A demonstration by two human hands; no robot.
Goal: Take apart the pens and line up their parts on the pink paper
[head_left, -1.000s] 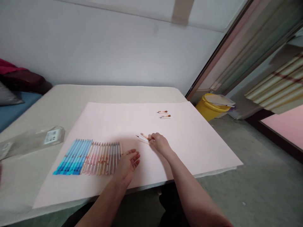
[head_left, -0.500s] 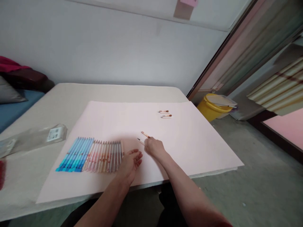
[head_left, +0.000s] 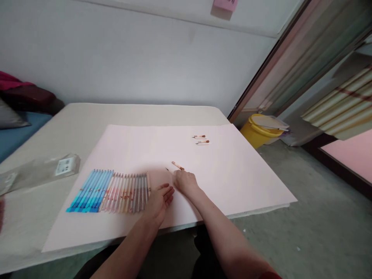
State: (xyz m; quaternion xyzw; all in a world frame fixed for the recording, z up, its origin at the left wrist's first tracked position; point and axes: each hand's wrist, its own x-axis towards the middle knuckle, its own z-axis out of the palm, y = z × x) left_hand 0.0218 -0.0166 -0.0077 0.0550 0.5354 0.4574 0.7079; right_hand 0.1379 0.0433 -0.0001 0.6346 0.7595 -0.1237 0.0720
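My right hand [head_left: 185, 183] is closed, palm down, over the pale paper. A slim pen [head_left: 169, 171] with a fine dark tip pokes out at the left of its fingers. Just beyond the knuckles is a short cream-and-brown pen piece [head_left: 177, 166]; whether the fingers touch it cannot be made out. My left hand [head_left: 159, 199] rests palm inward with loosely curled, parted fingers and nothing visible in it. It lies against the right end of a neat row of pens, blue pens [head_left: 91, 190] on the left and pink, beige and grey pens [head_left: 126, 192] to the right.
Farther back on the paper sheet [head_left: 247, 174] lie two small cream-and-brown pen pieces [head_left: 202, 142]. At the left of the table [head_left: 139, 112] is a clear plastic sleeve [head_left: 43, 170] with a label. A yellow bucket [head_left: 258, 131] stands on the floor at right.
My right hand has shifted slightly left, and less of the slim pen shows beside its fingers. My left hand has barely moved. The whole view has drifted a little.
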